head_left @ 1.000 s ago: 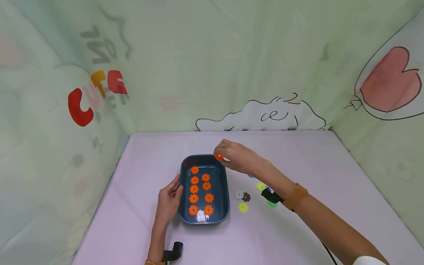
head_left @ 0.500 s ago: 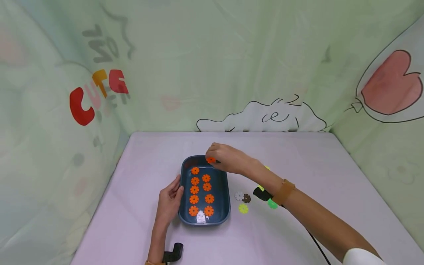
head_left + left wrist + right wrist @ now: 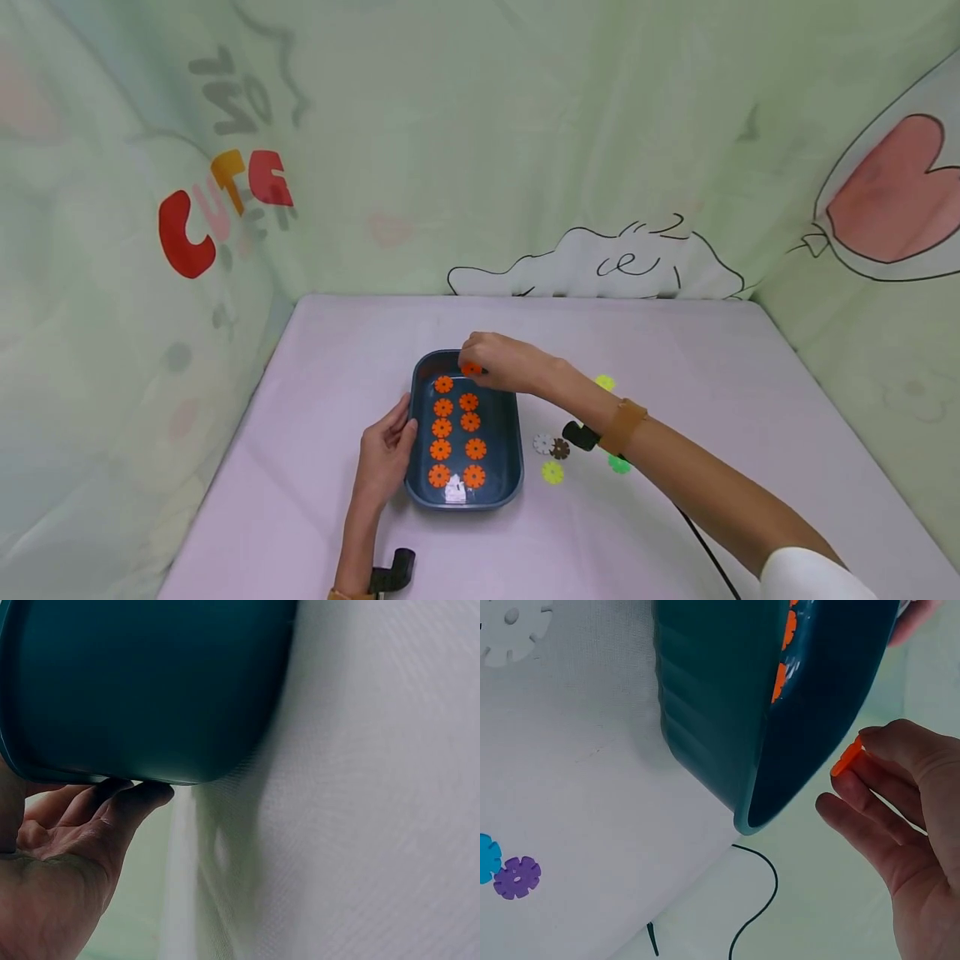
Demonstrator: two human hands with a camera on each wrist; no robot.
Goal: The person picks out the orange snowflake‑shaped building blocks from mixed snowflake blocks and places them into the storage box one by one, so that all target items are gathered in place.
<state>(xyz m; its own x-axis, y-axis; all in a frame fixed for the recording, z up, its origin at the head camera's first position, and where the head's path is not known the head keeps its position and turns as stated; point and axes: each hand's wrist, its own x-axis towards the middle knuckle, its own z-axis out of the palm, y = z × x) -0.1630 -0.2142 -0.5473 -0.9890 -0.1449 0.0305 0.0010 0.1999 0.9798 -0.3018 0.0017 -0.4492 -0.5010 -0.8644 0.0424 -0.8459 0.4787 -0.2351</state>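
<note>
A dark blue rectangular tray [image 3: 495, 492] rests on the table, with orange notched plastic discs [image 3: 440, 449] in two columns on its bottom. My left hand [image 3: 383, 457] holds the tray's left side, thumb by the rim and fingers against the outer wall [image 3: 150, 697]. Over the tray's far right corner, my right hand [image 3: 498, 362] pinches another orange disc [image 3: 847, 756] between thumb and fingertips. In the right wrist view this disc is held on edge, apart from the tray wall.
Right of the tray lie a white disc [image 3: 543, 443], a brown disc [image 3: 560, 448], a yellow disc [image 3: 552, 472] and a green disc [image 3: 619, 464]. Blue [image 3: 487, 858] and purple discs [image 3: 517, 878] show in the right wrist view. Printed cloth walls surround the table.
My right hand has moved left and slightly nearer with the orange disc, from the tray's far right corner to over its inside. The left hand and tray stay put.
</note>
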